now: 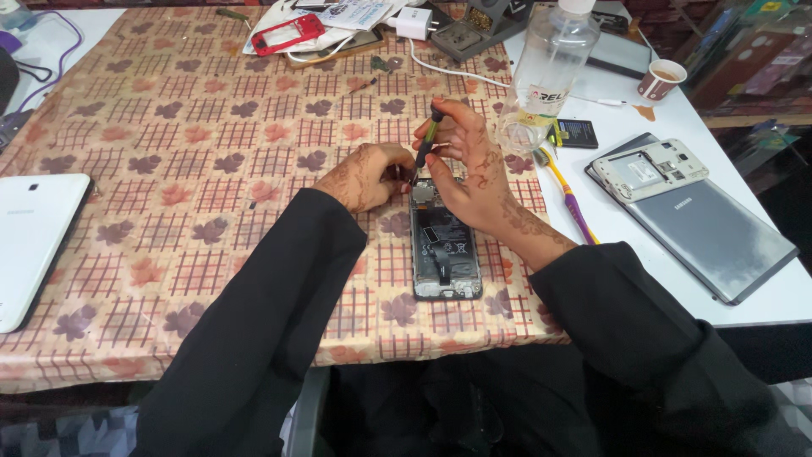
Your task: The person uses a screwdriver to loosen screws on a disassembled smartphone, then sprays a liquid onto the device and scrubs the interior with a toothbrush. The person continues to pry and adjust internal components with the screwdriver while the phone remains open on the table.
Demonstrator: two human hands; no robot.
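Opened phone (446,250) lies back-off on the patterned tablecloth (194,144), long axis running away from the person toward the far edge of the table, near end closest to the body. Right hand (474,169) sits over the phone's far end, fingers closed around a slim dark screwdriver (425,144); tool stands nearly upright, tilted slightly away from the person, tip down at the phone's far left corner. Left hand (368,178) rests just left of that same corner, fingertips pinched together beside the tip; whether they clamp a screw or a small part cannot be told, too small. Both hands meet at the far end of the phone; the right is the one over it, the left beside it. Relative to the phone: clear plastic bottle (550,68) beyond and to the right, purple-and-yellow brush (568,199) just right, grey tablet (719,237) with a stripped phone frame (651,169) on it further right, white tablet (34,245) well apart to the left.
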